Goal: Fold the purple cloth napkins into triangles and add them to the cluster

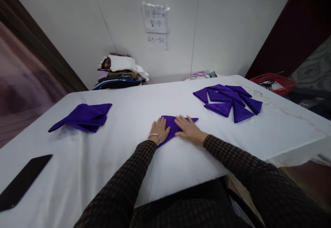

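Observation:
A purple cloth napkin (171,121), folded into a triangle, lies on the white-covered table (144,100) in front of me. My left hand (159,130) rests flat on its left part, fingers stretched out, a silver bangle at the wrist. On the right part, my right hand (188,128) presses down with its fingers spread. One pointed corner of the napkin sticks out beyond the right fingers, and its lower tip shows below the left hand. My palms hide some of the folds.
Several folded purple triangles (219,95) overlap at the right. A loosely heaped purple cloth (84,117) lies at the left, above a dark flat slab (24,179). Behind are stacked clothes (121,69), a wall with paper signs (156,26), and a red basket (284,86).

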A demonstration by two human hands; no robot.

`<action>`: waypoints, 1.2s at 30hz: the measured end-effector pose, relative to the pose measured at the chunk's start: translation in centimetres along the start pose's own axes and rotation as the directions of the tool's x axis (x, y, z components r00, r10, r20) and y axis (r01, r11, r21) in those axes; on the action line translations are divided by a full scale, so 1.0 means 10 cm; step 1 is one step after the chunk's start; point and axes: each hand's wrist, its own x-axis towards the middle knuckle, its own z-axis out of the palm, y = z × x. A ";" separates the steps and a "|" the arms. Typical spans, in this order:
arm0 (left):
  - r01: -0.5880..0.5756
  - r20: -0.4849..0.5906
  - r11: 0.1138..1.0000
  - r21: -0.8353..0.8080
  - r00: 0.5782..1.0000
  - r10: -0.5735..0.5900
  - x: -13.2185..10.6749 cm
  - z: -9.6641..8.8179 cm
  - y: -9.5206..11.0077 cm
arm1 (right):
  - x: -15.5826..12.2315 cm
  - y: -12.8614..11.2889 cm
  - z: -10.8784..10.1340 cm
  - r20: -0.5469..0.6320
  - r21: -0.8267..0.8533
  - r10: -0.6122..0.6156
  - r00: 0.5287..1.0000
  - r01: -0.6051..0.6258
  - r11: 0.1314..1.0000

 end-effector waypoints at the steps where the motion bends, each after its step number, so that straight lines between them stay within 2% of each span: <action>1: -0.001 0.014 1.000 -0.003 1.000 0.001 0.00 0.00 0.00 | 0.04 -0.15 0.03 0.010 0.025 -0.075 0.997 0.075 0.997; 3: -0.007 0.048 1.000 -0.009 0.999 0.007 0.00 -0.02 -0.01 | 0.16 -0.35 0.08 0.031 0.079 -0.138 0.990 0.135 0.988; 5: -0.015 0.073 1.000 -0.010 0.997 0.016 0.00 -0.02 -0.01 | 0.30 -0.44 0.11 0.041 0.119 -0.107 0.993 0.102 0.988; 10: -0.024 0.073 1.000 -0.012 0.997 0.025 -0.01 -0.03 0.01 | 0.59 -0.35 0.16 0.077 0.173 -0.055 0.995 0.041 0.984; 14: -0.029 0.070 0.999 -0.029 0.997 0.031 -0.02 -0.05 0.02 | 0.62 -0.29 0.24 0.092 0.174 -0.006 0.996 -0.010 0.985; 17: -0.029 0.068 0.999 -0.037 0.997 0.031 -0.08 -0.09 -0.11 | 0.60 -0.28 0.29 0.093 0.151 -0.006 0.996 -0.008 0.988; 20: 0.037 0.053 0.999 -0.029 0.998 -0.035 -0.20 -0.15 -0.38 | 0.59 -0.28 0.31 0.088 0.099 -0.020 0.996 0.012 0.995; 22: 0.136 0.041 0.991 -0.015 0.990 -0.135 -0.32 -0.20 -0.55 | 0.60 -0.27 0.33 0.082 0.074 -0.027 0.996 0.021 0.997; 24: 0.236 0.008 0.972 -0.009 0.972 -0.236 -0.47 -0.23 -0.60 | 0.60 -0.26 0.34 0.080 0.062 -0.031 0.996 0.026 0.998; 25: 0.248 -0.017 0.969 -0.008 0.968 -0.249 -0.55 -0.23 -0.57 | 0.60 -0.26 0.35 0.078 0.058 -0.031 0.996 0.027 0.998; 26: 0.219 -0.046 0.976 -0.008 0.975 -0.219 -0.63 -0.22 -0.50 | 0.60 -0.26 0.35 0.073 0.054 -0.033 0.997 0.029 0.998; 28: 0.034 -0.093 0.999 0.003 0.995 -0.034 -0.79 -0.17 -0.29 | 0.60 -0.26 0.36 0.067 0.043 -0.036 0.997 0.033 0.998; 30: -0.173 -0.100 0.985 0.014 0.980 0.174 -0.94 -0.09 -0.08 | 0.60 -0.26 0.36 0.070 0.035 -0.034 0.997 0.032 0.999; 31: -0.221 -0.084 0.975 0.009 0.972 0.221 -1.01 -0.06 0.00 | 0.60 -0.27 0.36 0.074 0.033 -0.032 0.997 0.030 0.999; 33: -0.229 -0.037 0.973 -0.007 0.973 0.229 -1.13 -0.01 0.06 | 0.60 -0.27 0.35 0.080 0.035 -0.026 0.996 0.023 0.999; 36: -0.170 0.014 0.985 -0.019 0.985 0.170 -1.30 -0.01 -0.08 | 0.60 -0.27 0.34 0.086 0.047 -0.026 0.996 0.022 0.999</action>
